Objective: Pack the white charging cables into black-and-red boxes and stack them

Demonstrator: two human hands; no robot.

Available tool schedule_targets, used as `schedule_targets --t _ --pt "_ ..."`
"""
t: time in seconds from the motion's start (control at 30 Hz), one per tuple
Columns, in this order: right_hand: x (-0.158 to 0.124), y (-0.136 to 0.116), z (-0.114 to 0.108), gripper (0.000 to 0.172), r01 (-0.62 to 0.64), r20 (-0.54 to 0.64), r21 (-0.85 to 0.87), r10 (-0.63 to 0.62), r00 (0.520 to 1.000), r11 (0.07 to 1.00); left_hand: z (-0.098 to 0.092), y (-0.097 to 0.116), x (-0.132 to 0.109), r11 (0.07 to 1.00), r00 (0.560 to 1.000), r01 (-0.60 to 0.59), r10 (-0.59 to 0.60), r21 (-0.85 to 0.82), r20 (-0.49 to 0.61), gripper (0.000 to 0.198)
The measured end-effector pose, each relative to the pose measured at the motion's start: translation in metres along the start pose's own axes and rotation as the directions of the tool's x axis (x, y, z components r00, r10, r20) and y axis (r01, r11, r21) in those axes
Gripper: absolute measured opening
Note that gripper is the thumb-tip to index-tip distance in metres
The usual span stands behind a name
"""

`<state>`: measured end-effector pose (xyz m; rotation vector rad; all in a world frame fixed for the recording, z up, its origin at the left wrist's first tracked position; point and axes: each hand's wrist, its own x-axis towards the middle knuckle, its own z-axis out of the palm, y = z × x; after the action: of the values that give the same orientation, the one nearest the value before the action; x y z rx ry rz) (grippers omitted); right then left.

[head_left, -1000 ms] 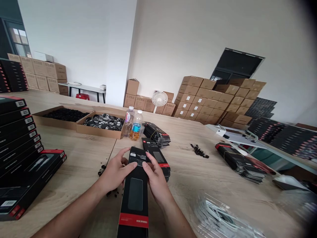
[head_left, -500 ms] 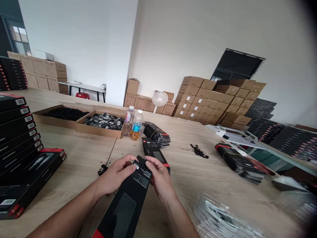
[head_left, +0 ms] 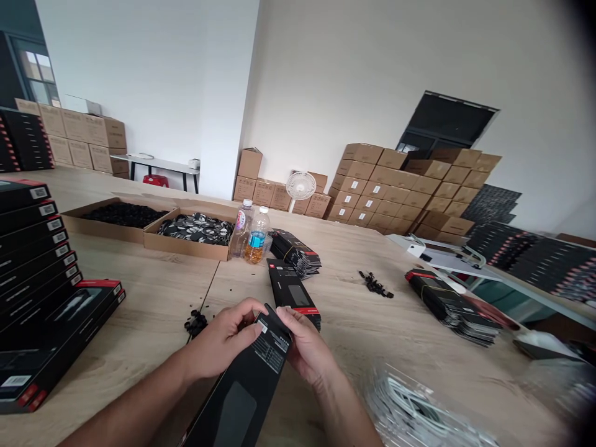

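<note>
A long black cardboard box slants across the middle of the head view, its printed side and dark window turned up. My left hand grips its far end from the left, thumb on the small white label. From the right, my right hand holds the same end, thumb on the end flap. Just beyond my hands lies a pile of flat black cartons with red ends. Small black pieces are scattered on the table to the left of my left hand.
Finished-looking black boxes are stacked at left. Two open cardboard trays hold small black parts; bottles stand beside them. Clear plastic trays lie front right. A banded carton bundle and more black pieces are at right.
Both hands and the box's far end have shifted slightly down and right. The end flap now stands tilted up more under my right thumb, and the box's red near end has dropped out of view.
</note>
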<state>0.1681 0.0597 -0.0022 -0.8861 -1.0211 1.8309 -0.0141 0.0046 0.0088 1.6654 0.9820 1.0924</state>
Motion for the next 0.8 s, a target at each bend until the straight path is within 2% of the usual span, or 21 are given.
schedule_targets --t 0.2,0.43,0.7,0.8 --pt "-0.003 -0.006 0.001 0.031 0.140 -0.003 -0.109 -0.141 0.990 0.984 0.005 -0.005 -0.001 0.998 0.999 0.022 -0.019 0.055 -0.050 0.043" --pt "-0.007 -0.010 0.005 0.030 0.146 0.036 -0.129 -0.143 0.989 0.981 0.007 -0.006 -0.001 0.999 0.998 -0.008 0.012 0.054 -0.066 0.039" --pt "-0.007 -0.010 0.003 0.030 0.218 0.089 -0.190 -0.204 0.975 0.957 0.011 -0.005 0.003 0.988 0.996 -0.043 0.029 -0.151 -0.088 0.025" --pt "-0.012 -0.011 0.003 0.032 0.228 0.138 -0.202 -0.203 0.969 0.953 0.010 -0.005 0.006 0.965 0.987 -0.053 0.013 -0.256 -0.157 0.025"
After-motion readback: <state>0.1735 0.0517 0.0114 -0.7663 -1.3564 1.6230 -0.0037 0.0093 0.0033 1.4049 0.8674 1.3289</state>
